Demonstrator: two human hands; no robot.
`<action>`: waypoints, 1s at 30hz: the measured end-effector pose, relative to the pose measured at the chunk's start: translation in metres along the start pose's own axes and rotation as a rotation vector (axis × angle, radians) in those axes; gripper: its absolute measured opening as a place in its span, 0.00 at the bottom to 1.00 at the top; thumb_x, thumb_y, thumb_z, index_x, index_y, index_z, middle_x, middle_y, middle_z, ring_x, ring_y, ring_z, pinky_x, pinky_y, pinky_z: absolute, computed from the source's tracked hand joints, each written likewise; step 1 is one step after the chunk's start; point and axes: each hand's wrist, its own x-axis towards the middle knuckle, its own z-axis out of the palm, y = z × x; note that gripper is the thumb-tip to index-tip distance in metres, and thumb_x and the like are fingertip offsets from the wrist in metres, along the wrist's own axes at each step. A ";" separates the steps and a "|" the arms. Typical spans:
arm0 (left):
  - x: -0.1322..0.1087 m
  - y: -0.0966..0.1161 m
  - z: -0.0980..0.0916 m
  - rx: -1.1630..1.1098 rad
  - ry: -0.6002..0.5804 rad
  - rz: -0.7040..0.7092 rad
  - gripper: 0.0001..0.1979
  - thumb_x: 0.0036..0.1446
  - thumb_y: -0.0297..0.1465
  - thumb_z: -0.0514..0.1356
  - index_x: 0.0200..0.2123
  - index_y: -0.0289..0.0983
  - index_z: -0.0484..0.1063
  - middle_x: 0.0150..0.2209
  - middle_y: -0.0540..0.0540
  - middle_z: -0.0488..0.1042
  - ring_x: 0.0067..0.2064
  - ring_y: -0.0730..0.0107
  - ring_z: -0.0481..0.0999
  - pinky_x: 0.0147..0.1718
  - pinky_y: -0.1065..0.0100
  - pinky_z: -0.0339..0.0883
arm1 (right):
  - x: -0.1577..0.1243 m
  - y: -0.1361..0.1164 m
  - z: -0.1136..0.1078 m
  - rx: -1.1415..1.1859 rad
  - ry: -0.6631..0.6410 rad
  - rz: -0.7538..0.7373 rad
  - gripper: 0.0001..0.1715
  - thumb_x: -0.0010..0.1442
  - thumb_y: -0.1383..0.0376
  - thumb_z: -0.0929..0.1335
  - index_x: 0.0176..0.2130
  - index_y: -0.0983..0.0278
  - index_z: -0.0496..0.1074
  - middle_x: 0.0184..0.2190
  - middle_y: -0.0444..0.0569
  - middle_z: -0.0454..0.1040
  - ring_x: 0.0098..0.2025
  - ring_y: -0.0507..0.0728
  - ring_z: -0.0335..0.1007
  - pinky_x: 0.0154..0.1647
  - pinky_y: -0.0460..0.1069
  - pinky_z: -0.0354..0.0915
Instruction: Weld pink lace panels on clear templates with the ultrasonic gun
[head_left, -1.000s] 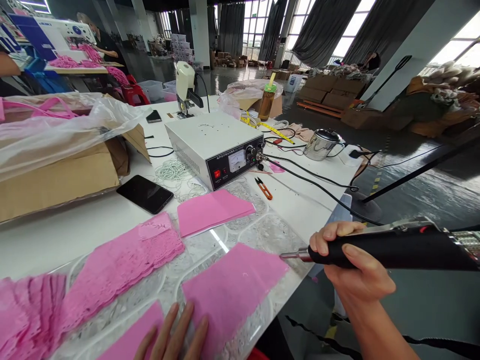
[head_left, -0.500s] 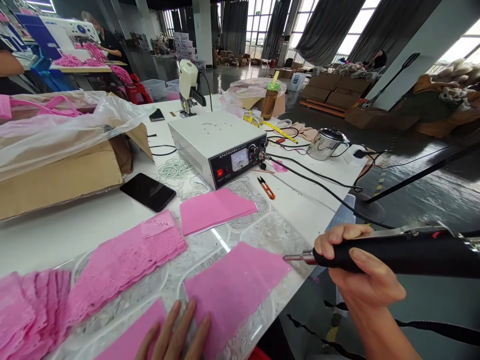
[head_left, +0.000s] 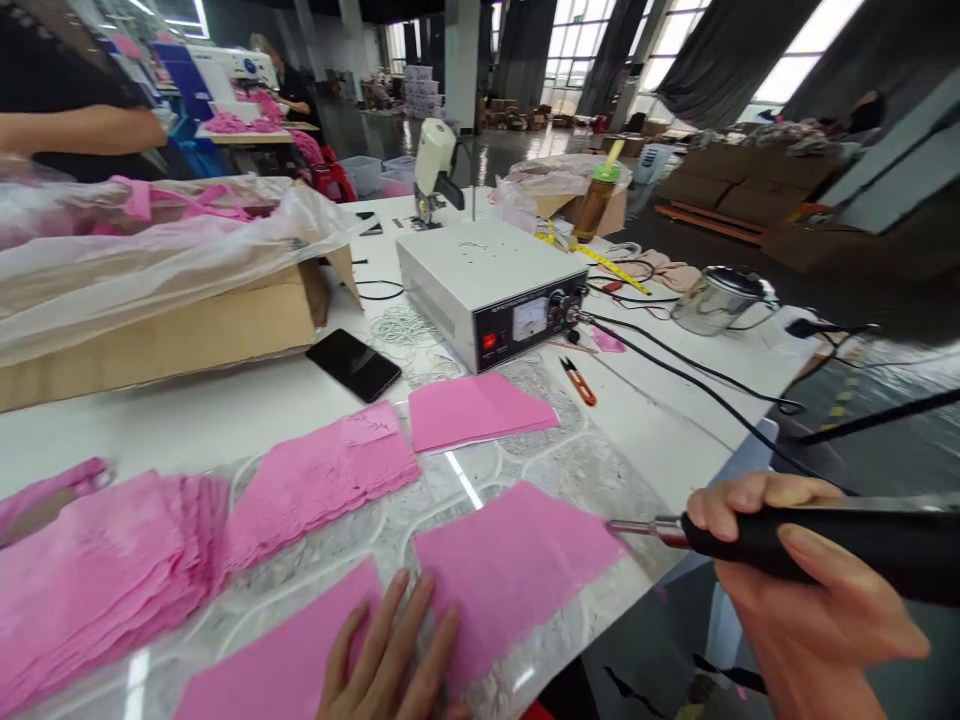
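Note:
My right hand (head_left: 806,570) is wrapped round the black handle of a corded ultrasonic hand tool (head_left: 750,535). Its thin metal tip touches the right corner of a pink fabric piece (head_left: 517,570) lying flat on the marbled mat (head_left: 622,480). Fingers spread, my left hand (head_left: 397,650) rests flat on that piece's left edge and on a second pink piece (head_left: 285,650) beside it. Behind them lie a smooth pink stack (head_left: 480,412) and a lace-edged pink stack (head_left: 322,480). More layered lace pieces (head_left: 112,570) fill the near left.
A white control box (head_left: 487,280) with a dial stands behind the mat, its cable (head_left: 690,375) running right. Orange thread snips (head_left: 577,382), a black phone (head_left: 354,365), a metal pot (head_left: 716,300) and a cardboard box (head_left: 165,345) surround it. A co-worker's arm (head_left: 82,130) shows at upper left.
The view has swung left, so everything sits further right and more lace pieces and the co-worker's arm show. The tool tip is still at the pink piece's right corner.

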 end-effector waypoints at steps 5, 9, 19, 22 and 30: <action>0.008 0.012 -0.005 -0.065 0.081 -0.133 0.18 0.66 0.41 0.57 0.54 0.39 0.74 0.57 0.42 0.74 0.69 0.59 0.54 0.69 0.55 0.38 | -0.004 0.007 0.031 0.062 -0.022 0.042 0.08 0.40 0.64 0.74 0.24 0.60 0.71 0.22 0.43 0.67 0.17 0.51 0.61 0.17 0.52 0.58; 0.009 0.014 -0.007 -0.057 0.052 -0.117 0.17 0.66 0.36 0.56 0.55 0.38 0.73 0.57 0.41 0.73 0.69 0.60 0.54 0.68 0.56 0.39 | -0.011 0.023 0.060 0.092 -0.139 0.036 0.08 0.42 0.63 0.72 0.27 0.61 0.72 0.24 0.42 0.69 0.18 0.51 0.63 0.19 0.51 0.63; 0.008 0.019 -0.003 -0.088 0.105 -0.174 0.20 0.66 0.43 0.56 0.53 0.37 0.73 0.56 0.41 0.74 0.67 0.58 0.58 0.68 0.54 0.39 | -0.016 0.043 0.080 0.103 -0.234 0.048 0.06 0.43 0.66 0.69 0.28 0.62 0.71 0.25 0.42 0.68 0.19 0.51 0.64 0.20 0.51 0.65; 0.009 0.020 -0.003 -0.101 0.119 -0.183 0.19 0.66 0.43 0.56 0.53 0.37 0.73 0.55 0.41 0.75 0.68 0.58 0.57 0.68 0.55 0.38 | -0.015 0.043 0.081 0.108 -0.242 0.040 0.07 0.44 0.67 0.69 0.29 0.62 0.72 0.25 0.42 0.69 0.20 0.51 0.65 0.21 0.51 0.66; 0.007 0.018 -0.005 -0.084 0.092 -0.183 0.20 0.65 0.43 0.57 0.55 0.38 0.72 0.58 0.42 0.73 0.67 0.57 0.60 0.68 0.54 0.41 | -0.015 0.047 0.081 0.092 -0.274 0.035 0.07 0.45 0.65 0.70 0.29 0.61 0.72 0.25 0.42 0.68 0.20 0.51 0.64 0.21 0.51 0.66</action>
